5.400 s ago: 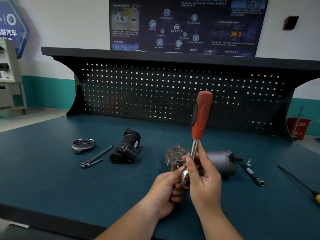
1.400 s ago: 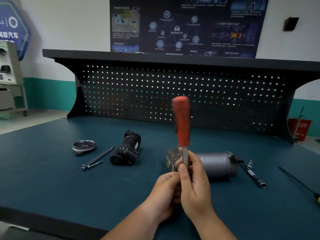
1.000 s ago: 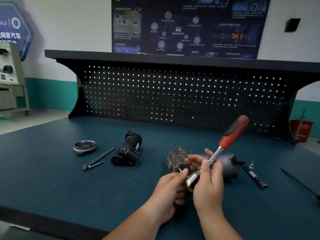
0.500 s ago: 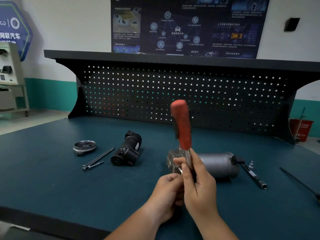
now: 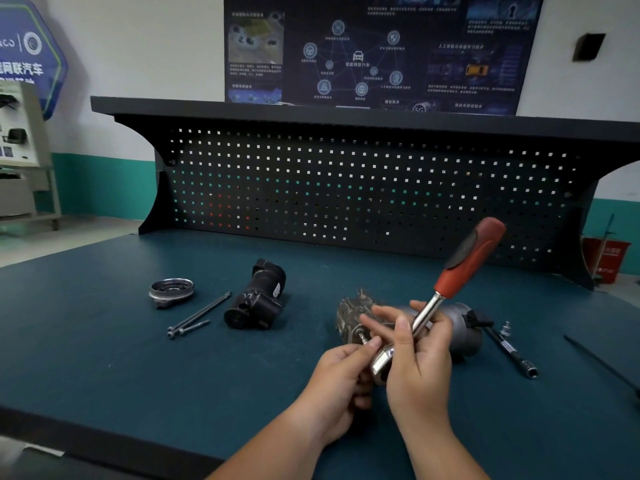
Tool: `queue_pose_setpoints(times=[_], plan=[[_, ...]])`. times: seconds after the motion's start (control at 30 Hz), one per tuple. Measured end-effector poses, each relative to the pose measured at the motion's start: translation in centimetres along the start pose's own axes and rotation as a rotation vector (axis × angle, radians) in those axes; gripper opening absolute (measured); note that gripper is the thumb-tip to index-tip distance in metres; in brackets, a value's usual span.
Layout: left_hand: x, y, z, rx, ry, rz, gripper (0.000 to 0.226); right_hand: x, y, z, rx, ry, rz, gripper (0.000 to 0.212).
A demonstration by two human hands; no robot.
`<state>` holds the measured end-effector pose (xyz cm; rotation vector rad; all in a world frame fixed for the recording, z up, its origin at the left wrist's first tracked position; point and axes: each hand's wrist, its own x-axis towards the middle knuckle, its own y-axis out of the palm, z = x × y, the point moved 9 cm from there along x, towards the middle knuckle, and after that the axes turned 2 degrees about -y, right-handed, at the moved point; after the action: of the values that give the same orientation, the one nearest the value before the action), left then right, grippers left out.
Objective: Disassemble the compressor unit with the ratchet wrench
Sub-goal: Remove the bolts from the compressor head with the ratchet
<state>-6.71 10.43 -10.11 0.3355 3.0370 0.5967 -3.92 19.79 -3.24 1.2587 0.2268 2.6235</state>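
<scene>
The compressor unit (image 5: 462,327) lies on its side on the table (image 5: 104,358), just beyond the hands. Its long axis runs left to right: the rough cast end points left and the smooth grey drum points right. The ratchet wrench (image 5: 437,295) is held in the air in front of it, not on it. The wrench's bright head is low, between the two hands, and its red handle slants up and away to the right.

The right hand (image 5: 420,365) is wrapped round the steel shank just above the head and sits in front of the drum. The left hand (image 5: 337,382) is nearer the cast end, where it pinches a small metal piece (image 5: 362,337) at the head between thumb and forefinger. This may be a bit or a bolt; it is too small to tell. To meet the cast end, the head would likely have to travel forward and a little left.

To the left on the table lie a black cylindrical part (image 5: 256,301), two long bolts (image 5: 197,315) and a metal ring (image 5: 171,292). To the right are an extension bar (image 5: 512,351) and a small fitting (image 5: 506,329).

No brand shows on the wrench, and the white label on the black part is too small to read. The blue sign (image 5: 26,69) on the left wall reads "网联汽车". The dark poster (image 5: 381,53) above the pegboard (image 5: 346,188) shows "5G" near its lower edge, and its remaining text is too fine to read.
</scene>
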Motion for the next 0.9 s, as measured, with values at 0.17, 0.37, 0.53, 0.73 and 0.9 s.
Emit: queue_pose_setpoints(times=[0.17,0.37,0.53,0.73,0.9], plan=[[0.1,0.1,0.1,-0.025,-0.015,0.02,0.034,-0.1,0.5,0.4,0.002,-0.02,0.045,0.02],[0.3,-0.1,0.1,0.027,0.011,0.022,0.041,-0.5,1.7,1.6,-0.202,-0.166,0.163,0.029],[0.2,0.0,0.0,0.068,0.012,0.029,0.02,-1.1,2.8,2.7,-0.251,-0.264,0.235,0.034],[0.3,0.0,0.1,0.056,0.0,0.046,0.017,-1.2,2.5,1.9,-0.247,-0.214,0.213,0.032],[0.5,-0.7,0.3,0.089,0.02,0.01,0.036,-0.6,1.5,0.9,-0.058,-0.09,0.121,0.021]])
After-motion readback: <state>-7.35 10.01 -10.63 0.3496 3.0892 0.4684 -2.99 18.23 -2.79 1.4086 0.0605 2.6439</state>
